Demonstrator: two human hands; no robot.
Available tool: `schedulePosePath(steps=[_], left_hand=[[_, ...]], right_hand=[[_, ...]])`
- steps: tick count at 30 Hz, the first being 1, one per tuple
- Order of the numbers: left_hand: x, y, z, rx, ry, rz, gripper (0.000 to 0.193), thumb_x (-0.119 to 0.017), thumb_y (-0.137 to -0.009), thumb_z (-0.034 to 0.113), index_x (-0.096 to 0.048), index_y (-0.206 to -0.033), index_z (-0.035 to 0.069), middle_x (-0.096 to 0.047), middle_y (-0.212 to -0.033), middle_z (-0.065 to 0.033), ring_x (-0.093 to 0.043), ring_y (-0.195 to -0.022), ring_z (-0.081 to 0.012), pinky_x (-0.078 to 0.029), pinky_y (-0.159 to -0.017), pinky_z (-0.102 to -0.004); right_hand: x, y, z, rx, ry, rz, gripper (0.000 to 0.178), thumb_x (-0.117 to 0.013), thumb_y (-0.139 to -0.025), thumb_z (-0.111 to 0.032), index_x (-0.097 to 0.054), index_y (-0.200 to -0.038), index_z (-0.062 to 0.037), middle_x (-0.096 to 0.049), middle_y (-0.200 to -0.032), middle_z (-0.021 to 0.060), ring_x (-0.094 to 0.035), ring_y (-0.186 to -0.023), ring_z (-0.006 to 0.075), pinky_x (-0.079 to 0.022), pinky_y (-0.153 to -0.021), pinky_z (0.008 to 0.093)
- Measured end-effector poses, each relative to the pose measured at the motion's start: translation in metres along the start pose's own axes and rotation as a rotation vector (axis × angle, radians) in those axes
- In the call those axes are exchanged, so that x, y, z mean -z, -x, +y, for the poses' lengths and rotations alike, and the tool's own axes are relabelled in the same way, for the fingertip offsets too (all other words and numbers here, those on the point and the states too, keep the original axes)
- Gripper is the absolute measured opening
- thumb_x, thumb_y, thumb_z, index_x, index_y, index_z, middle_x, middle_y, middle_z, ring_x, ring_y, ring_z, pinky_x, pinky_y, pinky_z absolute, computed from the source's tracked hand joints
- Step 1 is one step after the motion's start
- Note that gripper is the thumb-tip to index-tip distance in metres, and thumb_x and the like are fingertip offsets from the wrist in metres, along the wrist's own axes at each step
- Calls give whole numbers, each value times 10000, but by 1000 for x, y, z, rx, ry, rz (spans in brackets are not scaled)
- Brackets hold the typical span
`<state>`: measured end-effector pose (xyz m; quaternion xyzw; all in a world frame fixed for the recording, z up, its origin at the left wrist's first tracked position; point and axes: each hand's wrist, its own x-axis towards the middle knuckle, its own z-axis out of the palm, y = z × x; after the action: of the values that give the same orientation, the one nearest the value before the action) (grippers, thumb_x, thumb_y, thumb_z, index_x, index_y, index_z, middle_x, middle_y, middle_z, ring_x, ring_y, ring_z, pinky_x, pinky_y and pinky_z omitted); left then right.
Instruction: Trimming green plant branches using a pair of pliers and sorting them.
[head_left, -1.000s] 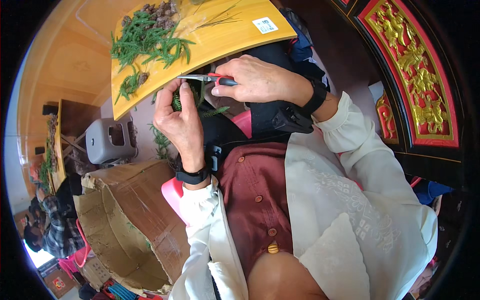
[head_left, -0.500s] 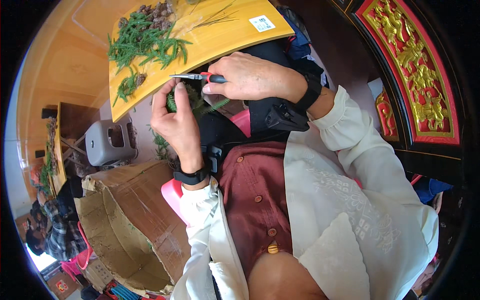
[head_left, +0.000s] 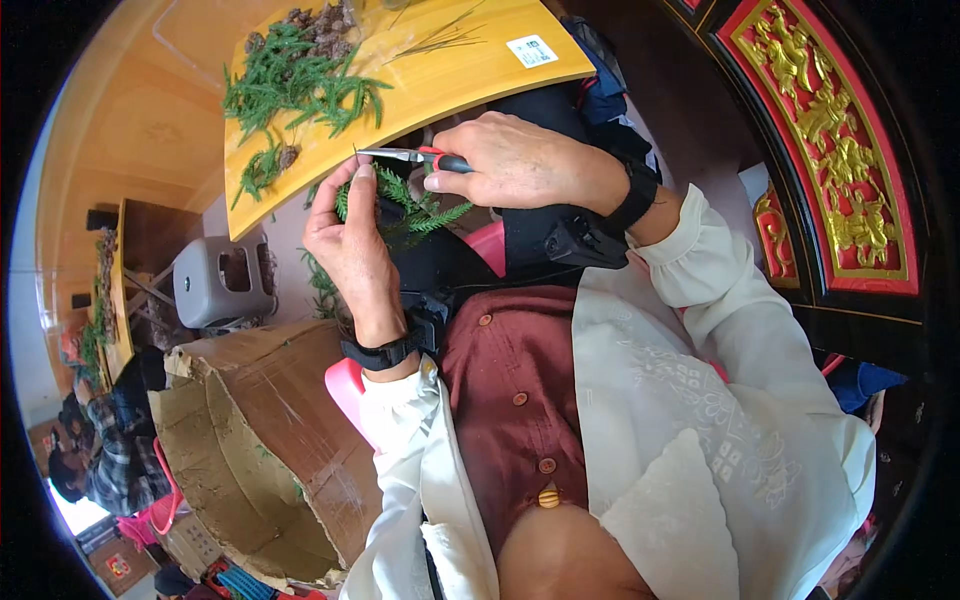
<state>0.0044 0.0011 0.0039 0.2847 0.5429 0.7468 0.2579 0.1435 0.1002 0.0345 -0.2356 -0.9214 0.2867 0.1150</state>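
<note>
Here on my feed, a grey stool (head_left: pixel 200 285) stands left of the counter (head_left: pixel 470 75), and a torn cardboard box (head_left: pixel 320 420) sits on the near side of it. Up on that counter, loose greenery (head_left: pixel 285 80) lies against brown cones (head_left: pixel 325 40). Just off its near edge, my left grip (head_left: pixel 350 245) pinches a green sprig (head_left: pixel 430 217); pliers (head_left: pixel 410 156) point at those fingertips along the edge, clasped in my right grip (head_left: pixel 525 160). Well right of the counter, a gold-and-red carved panel (head_left: pixel 835 150)!
</note>
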Motion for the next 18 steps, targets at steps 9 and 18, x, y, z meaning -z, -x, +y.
schedulePosePath(steps=[9, 18], left_hand=[[2, 0, 1, 12, -29, 18, 184, -631, -829, 48, -633, -984, -51, -634, -916, -56, -569, -804, -76, -454, -731, -181], [10, -2, 1, -16, -68, 22, 193, -638, -828, 69, -638, -982, -47, -636, -903, -53, -561, -796, -74, -441, -724, -186]], right_hand=[[-3, -5, 1, 19, 13, -28, 396, -590, -811, -307, -629, -847, 86, -612, -864, 280, -594, -882, 402, -456, -818, 434], [-5, -11, -3, 27, 83, -64, 326, -549, -855, -282, -593, -877, 40, -599, -844, 246, -573, -876, 394, -444, -785, 445]])
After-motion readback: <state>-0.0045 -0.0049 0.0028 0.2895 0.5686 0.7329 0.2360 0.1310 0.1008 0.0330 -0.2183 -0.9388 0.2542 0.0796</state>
